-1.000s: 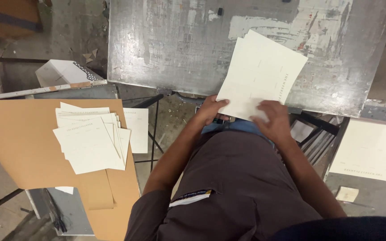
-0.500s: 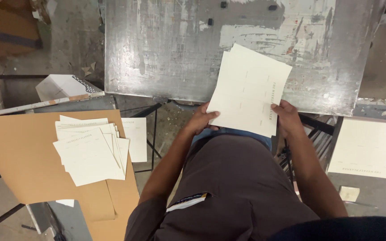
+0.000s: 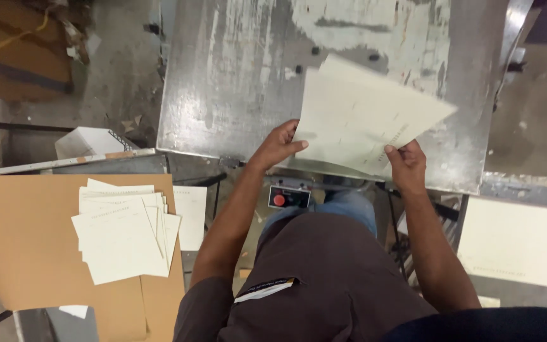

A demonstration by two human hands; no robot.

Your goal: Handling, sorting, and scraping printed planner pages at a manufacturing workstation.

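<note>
We hold a cream paper stack tilted over the worn metal table. Our left hand has its grip closed on the stack's edge at 9 o'clock; our right hand pinches the lower edge at 5 o'clock. A red button sits below. Loose sheets lie on brown cardboard at 8 o'clock, another sheet at 4 o'clock.

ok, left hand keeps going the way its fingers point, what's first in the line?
Probably the cream sheets it already grips: the left hand points right and slightly up, into their lower left edge. Beyond them lies the worn metal table; depth is unclear.
</note>
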